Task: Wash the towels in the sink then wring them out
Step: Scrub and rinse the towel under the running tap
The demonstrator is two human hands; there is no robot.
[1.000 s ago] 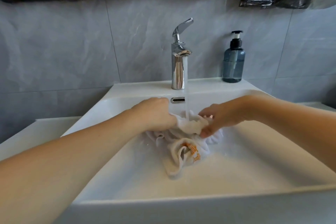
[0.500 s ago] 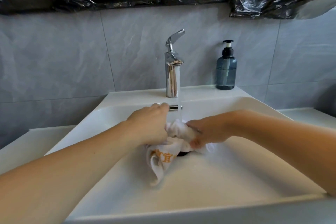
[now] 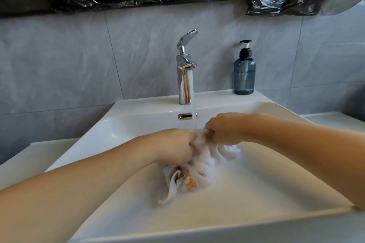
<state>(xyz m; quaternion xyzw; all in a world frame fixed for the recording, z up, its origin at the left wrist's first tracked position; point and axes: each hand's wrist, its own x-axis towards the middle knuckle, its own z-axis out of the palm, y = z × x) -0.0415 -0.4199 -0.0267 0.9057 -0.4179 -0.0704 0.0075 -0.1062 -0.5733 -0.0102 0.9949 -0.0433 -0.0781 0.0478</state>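
Head view. You hold the white terry towel with orange printed lettering (image 3: 194,165) bunched between both hands, low in the basin of the white rectangular ceramic sink (image 3: 138,122). Your left hand (image 3: 173,145) and right hand (image 3: 223,129) sit close together, fingers of each curled tight round a fistful of cloth, knuckles nearly meeting. The pinched part lies directly under the thin stream from the tall chrome lever tap (image 3: 185,77); judged reason: running water reaches the section being rubbed, and the basin catches the run-off.

Orientation: the gathered towel runs roughly from the fists at the far end down toward you, slightly leftward. Its loose end, with the orange lettering showing, trails toward the near-left and appears to rest on the basin floor. A smaller fold spills out to the right beneath your right hand.

The translucent blue pump soap bottle (image 3: 244,73) stands upright on the sink's back ledge, right of the tap, well apart from the hands.

Judgement: washing stage; wringing not yet started.
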